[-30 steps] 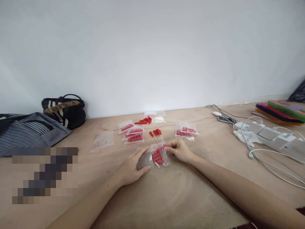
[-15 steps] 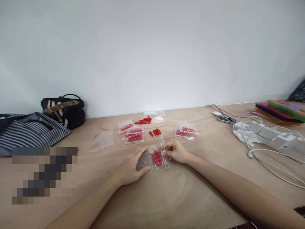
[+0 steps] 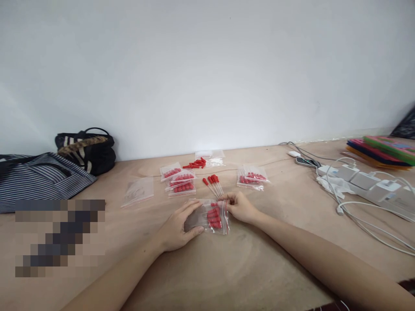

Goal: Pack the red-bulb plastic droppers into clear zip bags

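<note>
The tabletop (image 3: 227, 268) is matt, pale wood. The bag (image 3: 212, 216) is clear glossy plastic. The striped bag (image 3: 42, 177) is soft cloth. The cables (image 3: 366, 216) look smooth.

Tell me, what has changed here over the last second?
The right hand slid a little left along the top edge of the clear bag of red pieces, and the bag settled flatter on the table. The left hand kept pressing on the bag's left end. The other bags and loose red pieces stayed put.
</note>
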Tool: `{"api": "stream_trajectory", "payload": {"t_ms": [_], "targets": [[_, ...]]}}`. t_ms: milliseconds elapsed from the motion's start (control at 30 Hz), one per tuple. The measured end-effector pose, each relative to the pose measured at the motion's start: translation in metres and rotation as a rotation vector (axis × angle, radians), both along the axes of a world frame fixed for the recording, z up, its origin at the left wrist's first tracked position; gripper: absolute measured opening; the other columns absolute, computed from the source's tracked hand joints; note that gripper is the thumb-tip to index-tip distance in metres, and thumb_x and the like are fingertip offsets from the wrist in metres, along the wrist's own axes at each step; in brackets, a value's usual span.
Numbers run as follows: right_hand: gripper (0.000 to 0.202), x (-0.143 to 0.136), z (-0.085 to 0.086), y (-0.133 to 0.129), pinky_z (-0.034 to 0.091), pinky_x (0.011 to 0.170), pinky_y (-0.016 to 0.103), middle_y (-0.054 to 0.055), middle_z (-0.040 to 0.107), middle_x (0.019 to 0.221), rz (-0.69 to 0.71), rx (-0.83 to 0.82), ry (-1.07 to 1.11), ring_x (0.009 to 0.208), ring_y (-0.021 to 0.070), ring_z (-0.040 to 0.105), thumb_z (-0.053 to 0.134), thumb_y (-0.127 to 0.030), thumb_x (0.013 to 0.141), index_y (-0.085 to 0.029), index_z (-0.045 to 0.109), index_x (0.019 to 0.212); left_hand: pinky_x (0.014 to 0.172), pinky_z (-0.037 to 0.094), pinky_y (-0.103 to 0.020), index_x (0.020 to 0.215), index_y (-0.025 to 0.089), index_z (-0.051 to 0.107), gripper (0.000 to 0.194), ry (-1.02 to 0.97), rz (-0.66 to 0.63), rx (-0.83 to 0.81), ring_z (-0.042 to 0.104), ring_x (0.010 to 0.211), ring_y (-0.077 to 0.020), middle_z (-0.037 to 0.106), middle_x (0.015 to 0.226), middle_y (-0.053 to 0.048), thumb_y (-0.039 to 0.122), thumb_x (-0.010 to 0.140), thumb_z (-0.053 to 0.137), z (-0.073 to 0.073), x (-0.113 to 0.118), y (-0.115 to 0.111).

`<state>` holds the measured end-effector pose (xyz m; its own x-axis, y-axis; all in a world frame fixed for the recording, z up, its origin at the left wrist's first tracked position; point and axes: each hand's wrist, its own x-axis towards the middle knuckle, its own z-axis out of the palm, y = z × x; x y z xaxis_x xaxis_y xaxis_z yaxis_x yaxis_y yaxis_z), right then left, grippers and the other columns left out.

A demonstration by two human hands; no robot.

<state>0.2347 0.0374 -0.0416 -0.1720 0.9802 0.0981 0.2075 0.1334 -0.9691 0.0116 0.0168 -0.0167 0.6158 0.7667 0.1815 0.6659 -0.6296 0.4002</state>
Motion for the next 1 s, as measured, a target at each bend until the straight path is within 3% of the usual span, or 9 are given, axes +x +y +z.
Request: {"api": "stream_trajectory", "payload": {"t_ms": [167,300,500,600,667,733,867,933,1000], "targets": [[0.029,0.010,0.003,-0.005,0.026,0.041,0.019,-0.004,0.045,0.046,-0.006,-0.004,-0.153,0.042,0.0052,0.035,0.063,-0.039,0.062,-0.014,0.053,0.053,0.099,0.031,-0.040,0.124,0.021,0.039,0.047,-0.017,0.013,0.055,0.034,0.121,-0.0233,0.035,0.133,-0.007,0.032,0.079,0.049,-0.002,-0.005,0.004],[0.030,0.008,0.007,-0.017,0.024,0.043,0.019,-0.004,0.044,0.044,-0.073,0.162,-0.412,0.043,0.0062,0.036,0.059,-0.035,0.067,-0.016,0.045,0.047,0.098,0.033,-0.038,0.117,0.019,0.044,0.036,-0.082,0.076,0.136,0.040,0.116,-0.0216,0.042,0.127,-0.007,0.025,0.082,0.041,-0.003,-0.008,0.010],[0.027,-0.004,0.013,-0.029,0.025,0.048,0.023,0.004,0.060,0.061,-0.108,0.311,-0.841,0.055,0.0129,0.050,0.042,-0.033,0.080,-0.018,0.056,0.062,0.095,0.036,-0.039,0.114,0.017,0.046,0.042,-0.074,0.198,0.094,0.043,0.112,-0.0238,0.044,0.124,-0.010,0.041,0.081,0.045,-0.004,0.003,-0.001],[0.015,-0.001,0.014,-0.031,0.029,0.052,0.023,0.005,0.063,0.075,-0.087,0.337,-0.855,0.063,0.0143,0.055,0.046,-0.027,0.078,-0.018,0.057,0.082,0.093,0.036,-0.045,0.122,0.018,0.039,0.058,-0.021,0.267,0.057,0.037,0.117,-0.0295,0.034,0.131,-0.012,0.051,0.075,0.049,-0.006,0.011,-0.015],[0.023,0.002,0.015,-0.031,0.032,0.055,0.022,0.005,0.062,0.085,-0.046,0.373,-0.810,0.067,0.0134,0.056,0.049,-0.022,0.074,-0.018,0.054,0.096,0.092,0.035,-0.049,0.124,0.019,0.037,0.067,0.014,0.280,0.051,0.033,0.119,-0.0334,0.031,0.133,-0.014,0.055,0.070,0.053,-0.009,0.016,-0.023],[0.027,0.005,0.015,-0.030,0.033,0.058,0.021,0.004,0.060,0.090,0.003,0.411,-0.797,0.072,0.0130,0.056,0.049,-0.019,0.073,-0.020,0.054,0.099,0.093,0.033,-0.052,0.124,0.019,0.039,0.067,0.037,0.258,0.047,0.030,0.120,-0.0355,0.033,0.132,-0.014,0.053,0.068,0.055,-0.011,0.020,-0.027],[0.014,0.006,0.016,-0.031,0.032,0.056,0.022,0.003,0.061,0.078,-0.023,0.408,-0.823,0.069,0.0137,0.055,0.047,-0.020,0.073,-0.019,0.059,0.082,0.095,0.031,-0.052,0.121,0.021,0.043,0.052,0.017,0.175,0.056,0.028,0.122,-0.0345,0.037,0.131,-0.011,0.037,0.073,0.054,-0.013,0.021,-0.028],[0.008,0.008,0.016,-0.033,0.031,0.053,0.021,0.002,0.060,0.068,-0.055,0.362,-0.783,0.061,0.0123,0.052,0.049,-0.019,0.070,-0.018,0.056,0.073,0.096,0.030,-0.051,0.122,0.022,0.041,0.052,0.019,0.089,0.045,0.024,0.124,-0.0342,0.035,0.132,-0.009,0.035,0.073,0.054,-0.010,0.018,-0.026],[0.003,0.012,0.017,-0.036,0.031,0.050,0.020,-0.001,0.056,0.060,0.014,0.307,-0.684,0.054,0.0100,0.049,0.051,-0.016,0.067,-0.018,0.053,0.069,0.097,0.028,-0.052,0.126,0.024,0.036,0.058,0.056,-0.032,-0.001,0.019,0.126,-0.0337,0.031,0.135,-0.008,0.040,0.074,0.054,-0.005,0.014,-0.023]]}}
